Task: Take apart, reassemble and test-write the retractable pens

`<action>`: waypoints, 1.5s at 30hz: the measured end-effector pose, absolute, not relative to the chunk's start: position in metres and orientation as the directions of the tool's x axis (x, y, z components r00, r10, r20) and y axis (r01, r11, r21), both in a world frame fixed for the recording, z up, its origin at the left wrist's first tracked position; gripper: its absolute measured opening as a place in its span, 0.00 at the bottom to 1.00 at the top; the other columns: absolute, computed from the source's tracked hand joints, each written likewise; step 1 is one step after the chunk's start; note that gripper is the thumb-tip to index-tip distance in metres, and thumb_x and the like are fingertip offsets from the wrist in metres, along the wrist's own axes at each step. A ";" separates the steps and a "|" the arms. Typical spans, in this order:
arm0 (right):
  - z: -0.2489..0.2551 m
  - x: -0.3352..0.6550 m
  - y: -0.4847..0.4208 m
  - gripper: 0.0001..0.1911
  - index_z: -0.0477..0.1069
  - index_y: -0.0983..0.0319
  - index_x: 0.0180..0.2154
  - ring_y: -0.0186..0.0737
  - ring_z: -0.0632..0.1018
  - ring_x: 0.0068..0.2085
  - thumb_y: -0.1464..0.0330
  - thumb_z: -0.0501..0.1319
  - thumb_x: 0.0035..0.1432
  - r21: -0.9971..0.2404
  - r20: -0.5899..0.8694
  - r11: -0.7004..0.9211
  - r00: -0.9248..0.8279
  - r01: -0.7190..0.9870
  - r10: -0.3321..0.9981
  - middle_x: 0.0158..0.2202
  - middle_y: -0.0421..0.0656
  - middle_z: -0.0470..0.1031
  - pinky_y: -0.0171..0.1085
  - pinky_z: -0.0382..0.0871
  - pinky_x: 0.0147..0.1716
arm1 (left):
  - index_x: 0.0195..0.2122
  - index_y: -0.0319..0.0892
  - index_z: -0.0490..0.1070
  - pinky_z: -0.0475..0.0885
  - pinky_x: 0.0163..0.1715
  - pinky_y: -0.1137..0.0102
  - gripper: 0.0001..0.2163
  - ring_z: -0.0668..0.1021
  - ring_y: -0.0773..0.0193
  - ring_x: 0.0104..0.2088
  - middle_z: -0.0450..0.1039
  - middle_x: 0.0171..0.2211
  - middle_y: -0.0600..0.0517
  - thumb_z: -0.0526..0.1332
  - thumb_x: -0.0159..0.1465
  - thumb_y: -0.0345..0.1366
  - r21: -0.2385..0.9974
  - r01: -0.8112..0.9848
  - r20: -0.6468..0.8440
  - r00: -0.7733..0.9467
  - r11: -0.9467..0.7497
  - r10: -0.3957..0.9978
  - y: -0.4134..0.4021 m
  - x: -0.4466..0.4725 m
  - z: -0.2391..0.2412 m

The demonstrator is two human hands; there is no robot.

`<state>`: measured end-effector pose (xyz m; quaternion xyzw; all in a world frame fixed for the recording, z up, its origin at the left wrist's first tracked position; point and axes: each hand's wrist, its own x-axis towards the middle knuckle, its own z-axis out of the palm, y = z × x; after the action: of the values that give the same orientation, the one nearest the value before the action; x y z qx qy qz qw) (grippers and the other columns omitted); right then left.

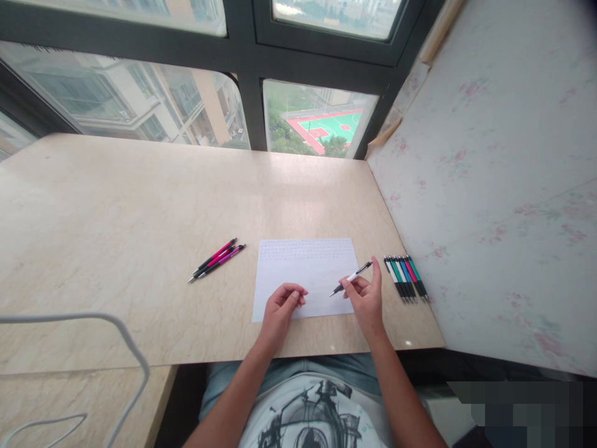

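Note:
A white ballpoint pen [355, 274] with a black grip and clip is held in my right hand [366, 300] above the right part of a sheet of paper [305, 283]. Its tip points down to the left, and a raised finger of that hand is by its click end. My left hand [282, 306] is over the lower left of the sheet, loosely closed with the thumb against the curled fingers; nothing shows in it. Rows of small handwriting run across the top of the paper, while its middle is blank.
Several pens [405, 279] in white, green, blue and pink lie side by side at the right, along the wall [504, 186]. Pink and purple pens [217, 261] lie on the left. A grey cable [125, 336] loops over the near left of the stone-look tabletop [116, 249]. Windows stand behind.

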<state>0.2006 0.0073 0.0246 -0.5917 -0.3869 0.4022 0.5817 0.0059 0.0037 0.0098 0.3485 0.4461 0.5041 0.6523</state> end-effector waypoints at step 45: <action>-0.013 0.243 0.096 0.24 0.67 0.61 0.21 0.34 0.66 0.21 0.53 0.53 0.63 -0.821 0.238 0.045 0.270 0.569 0.933 0.17 0.37 0.64 0.33 0.58 0.23 | 0.42 0.47 0.72 0.67 0.43 0.58 0.07 0.73 0.55 0.42 0.71 0.47 0.47 0.61 0.62 0.33 0.551 0.730 0.157 0.385 -0.404 0.909 0.003 0.009 0.009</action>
<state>0.2427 0.0965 -0.0127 -0.6603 -0.5688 0.2041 0.4458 0.0089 0.0033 0.0089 0.8076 0.5074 0.2237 0.2009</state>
